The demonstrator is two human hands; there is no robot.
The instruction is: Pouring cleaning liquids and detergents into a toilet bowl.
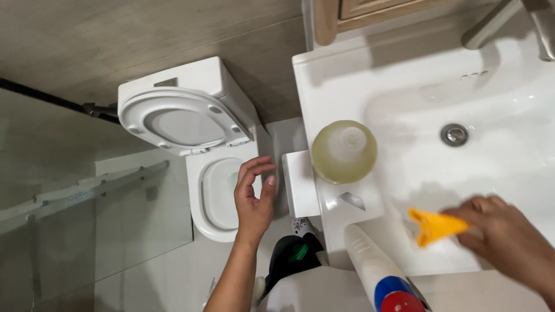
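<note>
So the person stands at the white ceramic basin (497, 110) with its round metal drain (454, 134), and everything here is easiest to place from that drain. The right hand (509, 237) sits toward the near rim of the basin from the drain, and it is closed around a small orange plastic piece (435, 225), which looks like a scraper or a nozzle cap, hard to tell because it's motion-blurred. The fingers wrap one end and the flared end pokes out toward the left.

That orange thing looks light and stiff, thin moulded plastic, probably a bit slick if wet. Pinching it at the narrow end, as the hand does now, seems the sensible hold; the flared end would likely slip.

The left hand (254, 193) is well left of the drain, out past the basin's edge and above the open white toilet bowl (211, 199). It holds nothing, fingers loosely curled, thumb apart.

Just left of the drain, on the basin's flat rim, stands a round yellowish translucent bottle (344, 151), seen from the top. Nearer the person than the drain, a white plastic bottle with a blue band and red cap (381, 274) leans against the basin's front edge. That one looks heavier and smooth, so I'd grab it around the body.
</note>
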